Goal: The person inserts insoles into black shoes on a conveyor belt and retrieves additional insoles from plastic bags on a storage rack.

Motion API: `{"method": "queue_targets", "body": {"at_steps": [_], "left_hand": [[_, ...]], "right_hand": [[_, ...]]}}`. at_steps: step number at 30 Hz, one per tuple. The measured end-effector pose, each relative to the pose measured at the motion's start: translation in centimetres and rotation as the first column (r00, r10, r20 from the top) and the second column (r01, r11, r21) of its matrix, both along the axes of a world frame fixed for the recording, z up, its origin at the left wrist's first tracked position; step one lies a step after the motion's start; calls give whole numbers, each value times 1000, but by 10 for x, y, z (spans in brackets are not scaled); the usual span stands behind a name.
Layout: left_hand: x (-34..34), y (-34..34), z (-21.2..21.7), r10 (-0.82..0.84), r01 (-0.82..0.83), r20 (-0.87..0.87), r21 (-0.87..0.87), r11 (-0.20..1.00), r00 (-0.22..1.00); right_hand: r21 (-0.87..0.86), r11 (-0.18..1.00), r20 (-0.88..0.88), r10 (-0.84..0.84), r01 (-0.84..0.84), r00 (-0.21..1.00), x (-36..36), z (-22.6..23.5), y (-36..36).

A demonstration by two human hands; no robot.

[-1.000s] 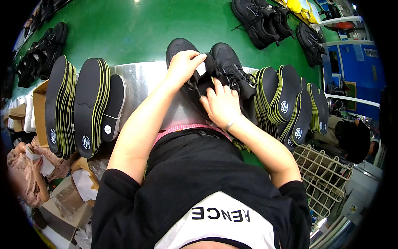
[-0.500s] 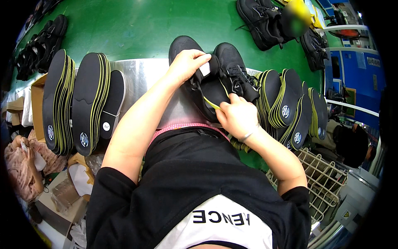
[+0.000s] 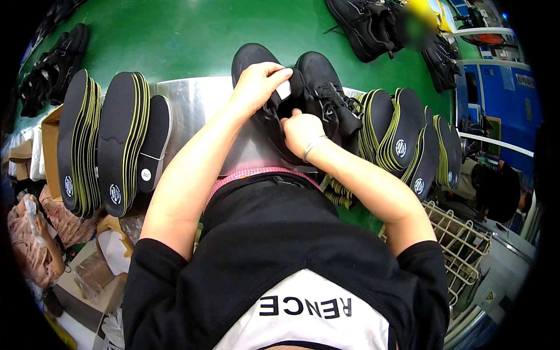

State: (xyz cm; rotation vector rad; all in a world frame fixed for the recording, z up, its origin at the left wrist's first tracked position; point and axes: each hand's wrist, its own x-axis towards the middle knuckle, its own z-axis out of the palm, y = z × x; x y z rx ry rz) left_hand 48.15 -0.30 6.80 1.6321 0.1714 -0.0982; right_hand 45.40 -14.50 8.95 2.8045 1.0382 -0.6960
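Note:
A pair of black lace-up shoes stands side by side on the metal worktop, toes pointing away from me. My left hand [image 3: 256, 88] is closed at the left shoe [image 3: 251, 55], pinching its padded tongue [image 3: 298, 83] with a white label and pulling it up. My right hand [image 3: 303, 133] is at that shoe's opening, its fingers curled and reaching inside. The shoe hides most of those fingertips, and the insole they held is out of sight. Close beside it, the right shoe [image 3: 318, 69] is laced, and neither hand grips it.
Stacks of black insoles with yellow-green edges flank me, on the left [image 3: 121, 131] and right [image 3: 402, 131]. More black shoes stand on the green surface at far left [image 3: 69, 55] and far right [image 3: 361, 29]. A wire basket [image 3: 458, 248] is at lower right. Another person [image 3: 35, 233] sits at lower left.
My right hand has moved left and forward, from the shoe's rim into its opening. The insole's yellow-green edge, visible before, no longer shows. My left hand still pinches the tongue.

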Motion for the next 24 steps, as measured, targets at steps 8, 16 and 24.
{"method": "queue_targets", "body": {"at_steps": [8,16,24], "left_hand": [[1,1,-2,-3,3,1,45,999,1000],[-1,0,1,9,-9,2,25,1000,1000],[-2,3,2,20,-22,19,78,997,1000]], "right_hand": [[-255,933,-483,106,-256,869,34,20,12],[-357,927,-199,43,-113,979,12,4,18],[-407,816,-334,285,-411,898,7,20,15]]}}
